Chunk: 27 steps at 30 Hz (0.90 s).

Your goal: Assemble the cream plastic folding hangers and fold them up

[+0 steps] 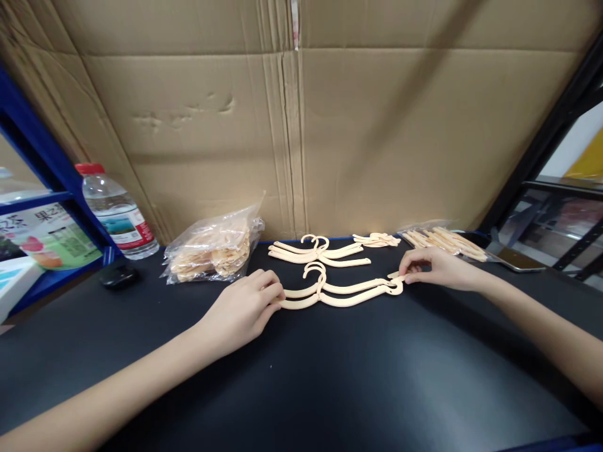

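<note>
A small stack of cream plastic hangers (339,291) lies on the black table (330,383) between my hands. My left hand (245,309) has its fingers curled on the left end of the stack. My right hand (436,267) pinches a small cream clip piece at the stack's right end. A second stack of cream hangers (320,251) lies just behind. Loose small cream pieces (377,239) sit further back.
A clear bag of cream parts (214,248) lies at the back left, another open bag of cream sticks (445,242) at the back right. A water bottle (115,213), a black mouse (117,275), a phone (516,259) and a cardboard wall (301,125) surround the table.
</note>
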Tool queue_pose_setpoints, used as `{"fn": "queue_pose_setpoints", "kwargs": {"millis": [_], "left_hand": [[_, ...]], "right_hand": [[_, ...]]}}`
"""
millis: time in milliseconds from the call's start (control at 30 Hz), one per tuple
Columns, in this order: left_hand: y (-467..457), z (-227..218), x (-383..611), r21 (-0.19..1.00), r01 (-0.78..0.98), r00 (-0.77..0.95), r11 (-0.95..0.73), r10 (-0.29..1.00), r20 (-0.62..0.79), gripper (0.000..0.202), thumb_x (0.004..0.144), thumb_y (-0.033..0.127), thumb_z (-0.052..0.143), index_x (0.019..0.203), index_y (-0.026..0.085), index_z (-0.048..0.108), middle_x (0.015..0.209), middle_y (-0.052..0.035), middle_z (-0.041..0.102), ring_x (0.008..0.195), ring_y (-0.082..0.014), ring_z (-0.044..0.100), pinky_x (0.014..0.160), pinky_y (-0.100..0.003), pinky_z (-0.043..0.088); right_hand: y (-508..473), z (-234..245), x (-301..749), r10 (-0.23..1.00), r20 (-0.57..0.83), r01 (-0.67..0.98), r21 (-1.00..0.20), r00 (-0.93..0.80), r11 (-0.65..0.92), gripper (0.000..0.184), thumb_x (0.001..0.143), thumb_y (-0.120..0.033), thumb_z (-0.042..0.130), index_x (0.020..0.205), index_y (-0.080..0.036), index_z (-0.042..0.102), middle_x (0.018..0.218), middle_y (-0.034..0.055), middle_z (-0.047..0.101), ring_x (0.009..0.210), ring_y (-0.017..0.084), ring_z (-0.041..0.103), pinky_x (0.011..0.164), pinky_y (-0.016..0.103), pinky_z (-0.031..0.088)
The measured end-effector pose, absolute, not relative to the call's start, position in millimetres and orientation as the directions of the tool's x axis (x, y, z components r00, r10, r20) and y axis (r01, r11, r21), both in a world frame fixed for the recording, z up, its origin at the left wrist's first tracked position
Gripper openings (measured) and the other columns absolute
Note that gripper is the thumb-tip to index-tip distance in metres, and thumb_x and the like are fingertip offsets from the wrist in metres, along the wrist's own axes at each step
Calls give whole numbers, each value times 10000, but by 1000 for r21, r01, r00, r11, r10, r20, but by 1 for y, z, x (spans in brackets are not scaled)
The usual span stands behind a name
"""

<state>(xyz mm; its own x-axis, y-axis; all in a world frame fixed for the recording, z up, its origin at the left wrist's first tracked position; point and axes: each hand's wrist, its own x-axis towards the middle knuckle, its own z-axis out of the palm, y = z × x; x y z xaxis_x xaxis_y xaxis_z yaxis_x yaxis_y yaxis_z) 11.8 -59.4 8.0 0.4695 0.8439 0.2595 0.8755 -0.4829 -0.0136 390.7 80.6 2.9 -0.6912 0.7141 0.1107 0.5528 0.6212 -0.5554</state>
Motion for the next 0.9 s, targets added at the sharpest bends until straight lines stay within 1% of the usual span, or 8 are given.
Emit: {"fn": "queue_pose_setpoints", "kwargs": {"millis": [233,400,533,600,667,767,833,900], "left_hand": [[-57,5,8,1,888,441,-460,850,287,110,899,186,448,918,183,556,930,-59,582,846,-216,552,737,-334,467],[-53,2,5,-5,889,436,-459,842,318,121,894,185,456,937,184,569,946,-65,601,876,-222,566,768,-349,476],[-51,1,3,-5,885,439,-465,830,343,166,884,172,457,993,180,582,1014,-78,610,931,-229,572,810,-368,486],[-50,1,2,-2,881,443,-473,825,352,196,879,168,450,1014,178,591,1053,-87,613,960,-233,575,841,-379,488],[-50,2,1,8,878,445,-478,823,354,225,875,172,445,1041,179,597,1084,-93,618,990,-238,578,869,-389,489],[-50,3,-1,26,880,437,-473,831,343,248,878,183,436,1065,178,598,1109,-98,623,1020,-245,583,894,-397,487],[-50,3,-1,38,885,426,-464,841,333,247,880,186,431,1062,179,598,1099,-96,630,1013,-247,591,888,-400,490],[-50,3,-1,54,888,418,-457,850,322,239,881,186,431,1048,185,602,1067,-88,640,986,-245,603,862,-394,500]], "right_hand": [[81,1,390,723,134,567,-530,-678,630,357,791,-532,605,814,-184,678,767,52,654,670,183,550,628,317,431],[82,0,389,718,172,573,-493,-674,655,344,815,-509,577,827,-181,679,785,61,659,684,189,557,642,330,433],[85,-5,390,707,240,574,-441,-665,690,318,840,-481,555,833,-185,673,820,68,665,695,191,562,641,335,443],[84,-6,389,688,276,564,-413,-671,715,311,847,-475,555,859,-187,673,877,79,668,733,201,572,653,342,454],[83,-6,389,660,293,539,-398,-692,742,309,859,-463,552,942,-191,673,983,95,662,835,225,590,716,362,471],[82,-6,388,612,292,488,-399,-735,776,319,892,-430,518,1066,-204,660,1135,104,632,1036,259,569,894,411,447],[82,-6,388,594,281,469,-403,-754,786,316,907,-424,500,1069,-210,668,1133,99,638,1075,259,561,952,422,421],[82,-6,388,595,263,469,-413,-759,781,320,914,-433,491,1043,-207,678,1080,97,657,1041,252,580,938,410,435]]}}
